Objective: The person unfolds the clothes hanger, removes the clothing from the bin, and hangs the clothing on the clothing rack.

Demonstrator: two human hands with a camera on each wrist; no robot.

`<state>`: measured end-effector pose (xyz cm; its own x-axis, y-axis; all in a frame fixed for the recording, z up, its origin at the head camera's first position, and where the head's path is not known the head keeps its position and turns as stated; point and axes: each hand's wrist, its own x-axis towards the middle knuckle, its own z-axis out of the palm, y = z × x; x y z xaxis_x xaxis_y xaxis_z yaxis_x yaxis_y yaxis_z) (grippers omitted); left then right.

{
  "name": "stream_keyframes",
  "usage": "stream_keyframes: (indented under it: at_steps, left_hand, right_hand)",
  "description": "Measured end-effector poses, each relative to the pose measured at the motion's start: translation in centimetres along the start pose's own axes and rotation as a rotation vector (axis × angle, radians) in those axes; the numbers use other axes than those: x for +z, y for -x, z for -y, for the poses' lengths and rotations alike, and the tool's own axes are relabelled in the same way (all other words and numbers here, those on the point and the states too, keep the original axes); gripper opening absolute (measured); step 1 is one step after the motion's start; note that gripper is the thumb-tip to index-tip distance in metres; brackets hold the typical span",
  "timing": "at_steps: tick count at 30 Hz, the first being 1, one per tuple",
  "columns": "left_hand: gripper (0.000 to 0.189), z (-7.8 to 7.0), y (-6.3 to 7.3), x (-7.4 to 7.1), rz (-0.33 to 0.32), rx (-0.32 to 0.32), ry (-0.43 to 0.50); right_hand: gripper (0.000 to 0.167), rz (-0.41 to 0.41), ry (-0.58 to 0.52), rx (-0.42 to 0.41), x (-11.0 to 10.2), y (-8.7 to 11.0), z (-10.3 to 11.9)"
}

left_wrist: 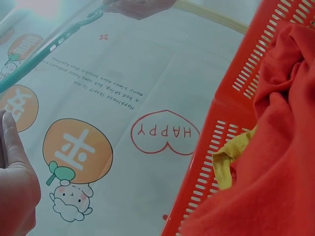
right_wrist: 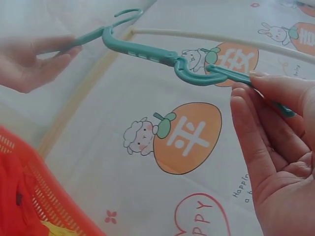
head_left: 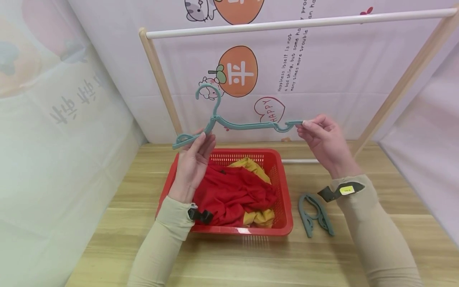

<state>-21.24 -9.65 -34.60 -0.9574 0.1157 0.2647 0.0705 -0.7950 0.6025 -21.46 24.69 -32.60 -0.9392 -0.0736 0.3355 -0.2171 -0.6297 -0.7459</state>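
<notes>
A teal folding clothes hanger (head_left: 247, 126) is held up above the red basket, its hook pointing upward and its two arms spread apart. My left hand (head_left: 195, 162) grips the left arm between thumb and fingers. At the far end of the other arm, my right hand (head_left: 324, 139) pinches the tip; the right wrist view shows the thumb and fingers of the right hand (right_wrist: 280, 132) on the hanger (right_wrist: 142, 50). Below, the red basket (head_left: 285, 199) holds a red garment (head_left: 236, 191) and a yellow garment (head_left: 256, 169).
Another hanger (head_left: 315, 215), folded, lies on the wooden table (head_left: 251, 263) right of the basket. Behind stands a rack with a white rail (head_left: 287, 25) and wooden posts (head_left: 161, 79). A printed cloth (head_left: 308, 103) covers the back wall.
</notes>
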Motion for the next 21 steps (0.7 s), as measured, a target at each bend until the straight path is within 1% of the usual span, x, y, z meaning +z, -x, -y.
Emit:
stream_keyframes:
  at_steps: [3, 5, 7, 8, 9, 10, 13, 15, 16, 17, 21]
  left_hand:
    - [0.015, -0.1, 0.0, 0.0, -0.007, -0.006, -0.001]
    - [0.015, -0.1, 0.0, 0.0, -0.010, -0.011, -0.005]
    - [0.015, -0.1, 0.0, -0.1, -0.013, -0.015, -0.010]
    - [0.015, -0.1, 0.0, -0.2, -0.016, -0.017, -0.014]
    - [0.015, -0.1, 0.0, -0.3, -0.019, -0.018, -0.014]
    - [0.015, 0.0, 0.0, -0.3, -0.021, -0.021, -0.013]
    - [0.015, 0.1, 0.1, -0.4, -0.023, -0.024, -0.015]
    - [0.015, 0.2, 0.1, -0.5, -0.017, -0.021, -0.026]
    - [0.015, 0.2, 0.1, -0.4, -0.014, -0.020, -0.032]
    - [0.015, 0.2, 0.1, -0.4, -0.009, -0.019, -0.038]
    - [0.015, 0.4, 0.0, -0.4, 0.003, -0.015, -0.059]
  right_hand:
    - [0.014, -0.004, 0.002, 0.002, -0.1, 0.0, -0.3]
    - [0.015, 0.008, 0.028, 0.011, -0.3, 0.0, -0.2]
    - [0.013, 0.032, 0.088, 0.028, -0.4, 0.0, 0.1]
    - [0.011, 0.039, 0.145, 0.039, -0.4, -0.1, 0.4]
    - [0.008, 0.040, 0.236, 0.051, -0.4, -0.1, 0.7]
    - [0.009, 0.037, 0.355, 0.065, -0.2, -0.1, 1.1]
    - [0.027, 0.004, 0.754, 0.124, 0.7, -0.2, 2.5]
    - [0.038, -0.005, 0.978, 0.162, 1.5, -0.3, 3.3]
    - [0.043, -0.001, 1.049, 0.176, 1.9, -0.4, 3.6]
    - [0.045, 0.006, 1.097, 0.186, 2.3, -0.4, 3.9]
    - [0.048, 0.062, 1.223, 0.214, 3.7, -0.8, 4.5]
